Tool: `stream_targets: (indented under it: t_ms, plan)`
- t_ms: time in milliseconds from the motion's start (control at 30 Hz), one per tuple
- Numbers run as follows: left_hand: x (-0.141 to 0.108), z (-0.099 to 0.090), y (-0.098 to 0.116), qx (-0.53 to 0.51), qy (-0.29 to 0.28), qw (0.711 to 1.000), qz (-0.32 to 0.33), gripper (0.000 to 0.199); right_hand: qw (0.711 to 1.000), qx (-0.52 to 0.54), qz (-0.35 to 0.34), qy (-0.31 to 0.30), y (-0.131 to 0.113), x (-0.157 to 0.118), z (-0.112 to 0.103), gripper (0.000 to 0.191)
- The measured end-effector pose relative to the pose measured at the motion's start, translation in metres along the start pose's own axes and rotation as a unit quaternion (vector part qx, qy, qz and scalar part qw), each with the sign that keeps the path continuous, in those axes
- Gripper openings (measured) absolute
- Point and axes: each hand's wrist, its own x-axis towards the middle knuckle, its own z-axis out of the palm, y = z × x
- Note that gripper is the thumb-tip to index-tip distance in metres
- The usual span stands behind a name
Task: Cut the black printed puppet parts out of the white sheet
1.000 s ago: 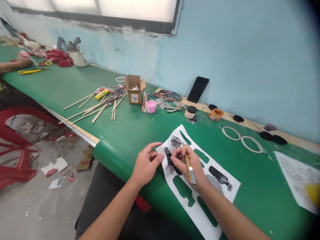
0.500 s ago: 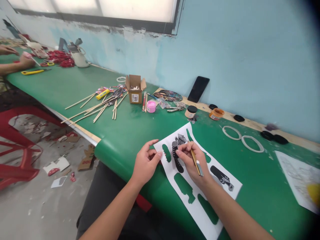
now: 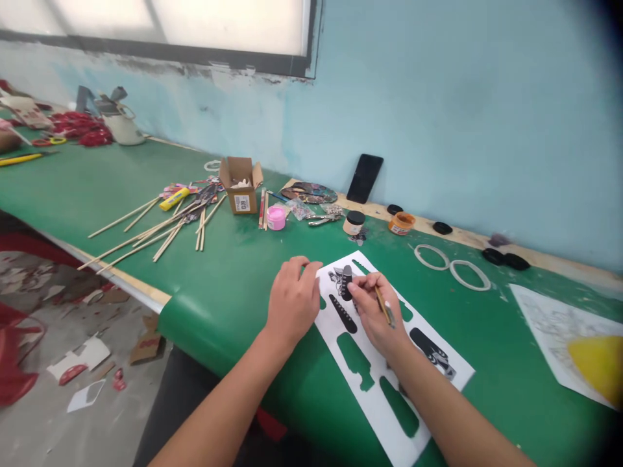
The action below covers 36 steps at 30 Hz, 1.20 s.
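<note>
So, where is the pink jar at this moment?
In the head view the pink jar stands on the green table, left of centre, just right of the small cardboard box and beyond the left hand.

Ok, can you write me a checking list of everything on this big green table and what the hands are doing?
Surface: green table, covered, scrap-littered floor beside it.
Job's things: white cut-out sheet; small black piece at the fingertips; knife.
Clutter: bamboo sticks, cardboard box, pink pot, orange jar, white rings, phone.
Grippers: left hand presses the sheet; right hand holds the knife.
Cables: nothing seen.
Surroundings: pale blue wall, window above.
</note>
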Motion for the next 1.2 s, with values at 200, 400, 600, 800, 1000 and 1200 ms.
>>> stream_targets:
  t_ms: [200,400,600,800,1000,1200]
  plan:
    - [0.055,0.025,0.007,-0.299,-0.240,0.922,-0.055,0.021,0.996,-0.060,-0.048,0.047,-0.001,0.021,-0.015,0.034]
    - [0.080,0.070,-0.005,-0.417,-0.336,0.841,-0.074,0.031,0.996,-0.004,-0.031,0.084,0.004,0.028,-0.026,0.033]
    - [0.078,0.076,-0.010,-0.455,-0.362,0.805,-0.117,0.035,0.995,0.001,0.009,0.101,0.002,0.031,-0.028,0.035]
    - [0.079,0.073,-0.007,-0.452,-0.357,0.808,-0.127,0.032,0.992,-0.012,0.021,0.121,0.004,0.031,-0.028,0.037]
    - [0.076,0.073,-0.009,-0.439,-0.354,0.818,-0.114,0.029,0.991,-0.038,0.015,0.129,0.001,0.031,-0.025,0.039]
    - [0.075,0.072,-0.010,-0.425,-0.346,0.831,-0.099,0.028,0.991,-0.047,0.009,0.125,0.001,0.031,-0.023,0.040]
